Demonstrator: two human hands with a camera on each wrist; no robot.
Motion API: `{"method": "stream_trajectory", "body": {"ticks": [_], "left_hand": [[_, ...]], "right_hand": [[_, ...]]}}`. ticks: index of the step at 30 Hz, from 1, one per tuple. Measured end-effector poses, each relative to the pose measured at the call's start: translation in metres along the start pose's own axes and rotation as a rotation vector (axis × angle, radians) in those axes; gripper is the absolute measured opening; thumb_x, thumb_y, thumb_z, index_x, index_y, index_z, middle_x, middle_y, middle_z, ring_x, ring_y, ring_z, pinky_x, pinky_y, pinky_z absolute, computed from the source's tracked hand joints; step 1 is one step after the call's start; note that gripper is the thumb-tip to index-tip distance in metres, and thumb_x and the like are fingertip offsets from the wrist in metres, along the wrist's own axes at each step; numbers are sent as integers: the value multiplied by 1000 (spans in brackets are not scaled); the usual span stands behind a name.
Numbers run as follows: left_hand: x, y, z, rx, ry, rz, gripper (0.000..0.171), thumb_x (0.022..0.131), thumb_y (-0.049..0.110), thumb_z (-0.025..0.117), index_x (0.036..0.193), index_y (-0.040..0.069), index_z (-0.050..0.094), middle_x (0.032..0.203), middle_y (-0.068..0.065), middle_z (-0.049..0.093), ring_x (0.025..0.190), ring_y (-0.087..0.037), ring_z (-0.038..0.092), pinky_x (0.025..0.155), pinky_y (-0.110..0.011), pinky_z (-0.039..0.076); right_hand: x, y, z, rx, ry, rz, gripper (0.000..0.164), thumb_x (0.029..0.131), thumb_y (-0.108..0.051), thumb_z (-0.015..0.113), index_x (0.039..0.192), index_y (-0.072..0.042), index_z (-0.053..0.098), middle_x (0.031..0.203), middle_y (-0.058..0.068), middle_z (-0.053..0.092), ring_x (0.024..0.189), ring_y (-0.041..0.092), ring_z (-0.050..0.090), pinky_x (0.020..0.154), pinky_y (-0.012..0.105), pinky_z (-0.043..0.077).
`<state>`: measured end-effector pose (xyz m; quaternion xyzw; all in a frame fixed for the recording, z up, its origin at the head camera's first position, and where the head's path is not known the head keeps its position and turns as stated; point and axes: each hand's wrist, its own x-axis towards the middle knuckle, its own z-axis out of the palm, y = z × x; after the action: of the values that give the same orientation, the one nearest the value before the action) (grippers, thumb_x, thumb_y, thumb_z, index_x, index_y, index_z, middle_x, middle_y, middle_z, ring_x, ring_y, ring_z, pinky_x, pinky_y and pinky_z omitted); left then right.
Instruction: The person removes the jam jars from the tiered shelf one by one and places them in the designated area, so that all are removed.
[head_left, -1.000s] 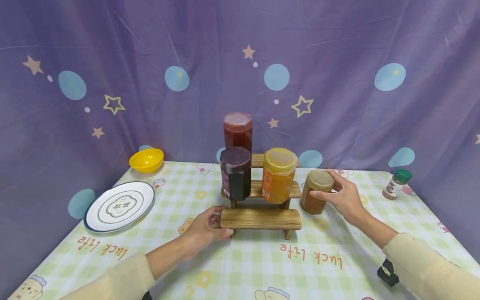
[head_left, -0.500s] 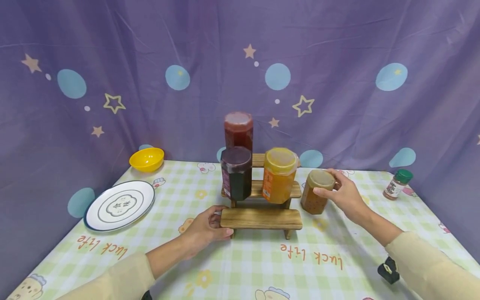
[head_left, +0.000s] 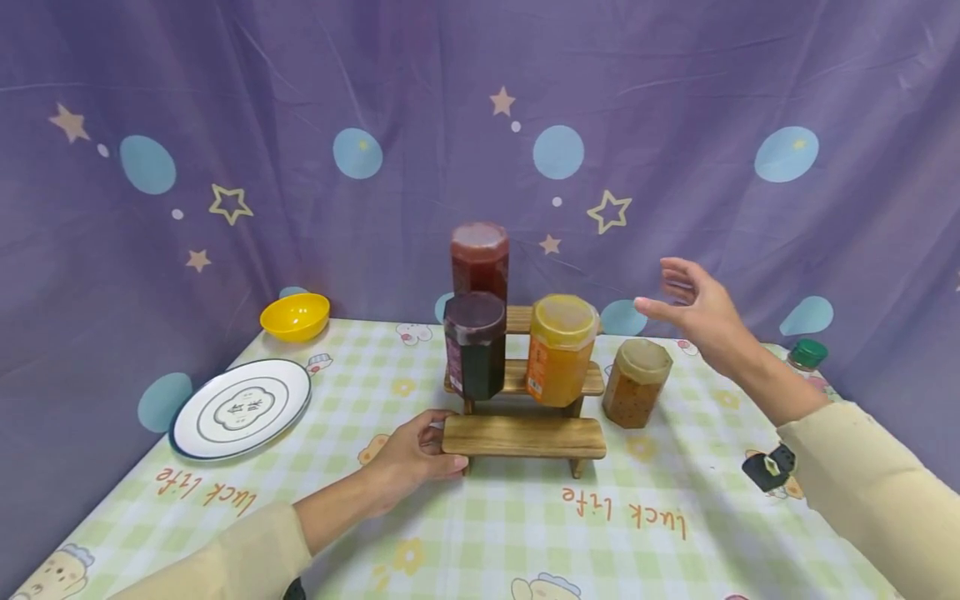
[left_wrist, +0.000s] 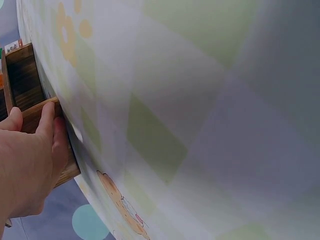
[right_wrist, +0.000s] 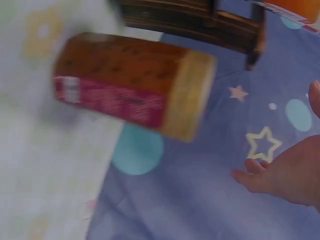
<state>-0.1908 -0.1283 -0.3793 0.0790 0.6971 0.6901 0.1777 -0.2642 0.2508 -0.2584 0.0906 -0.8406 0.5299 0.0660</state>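
Observation:
A three-step wooden display rack [head_left: 523,437] stands mid-table. On its left end rests my left hand [head_left: 408,462], thumb at the front and fingers along the side; the left wrist view shows that hand [left_wrist: 32,155] gripping the wood. The middle step bears a dark purple jar [head_left: 476,350] and an orange-yellow jar [head_left: 562,354]. Behind them, higher up, is a red jar [head_left: 480,258]. To the right of the rack a brown speckled jar [head_left: 633,392] with a pale lid stands upright on the cloth. Above and right of it hangs my right hand [head_left: 705,317], fingers spread and holding nothing.
A white plate [head_left: 292,408] with a dark rim lies at the left, a yellow bowl [head_left: 296,321] behind it. The green-capped spice bottle [head_left: 807,353] at the back right is partly hidden by my right forearm. A purple curtain [head_left: 420,100] hangs behind the checked table.
My right hand has let go of the brown jar and moved up and to the right of it. The jar stays where it was. My left hand keeps its place on the rack.

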Motion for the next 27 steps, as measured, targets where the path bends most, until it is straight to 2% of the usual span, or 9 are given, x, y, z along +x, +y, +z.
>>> {"method": "stream_trajectory", "body": {"ticks": [6,15,27], "left_hand": [[0,0,0,5,6,-7,70,82,-5,72,141,-3,34,126,-25,51,105,-30,61,88,-40,58],[0,1,0,8,21,-16,70,82,-6,72,141,-2,35,124,-25,52,102,-27,63,88,-40,58],[-2,3,-2,0,-5,-3,70,82,-6,72,140,-5,34,125,-25,52,105,-27,61,89,-41,57]], "right_hand": [[9,-26,9,0,-23,-52,82,85,-32,75,151,-13,28,153,14,31,140,31,30,112,53,34],[26,-61,38,37,-109,-118,77,84,-29,76,148,-16,35,150,9,36,138,26,34,112,47,37],[45,-92,65,43,-229,-171,72,83,-23,76,146,-17,40,145,10,42,132,25,41,110,45,40]]}}
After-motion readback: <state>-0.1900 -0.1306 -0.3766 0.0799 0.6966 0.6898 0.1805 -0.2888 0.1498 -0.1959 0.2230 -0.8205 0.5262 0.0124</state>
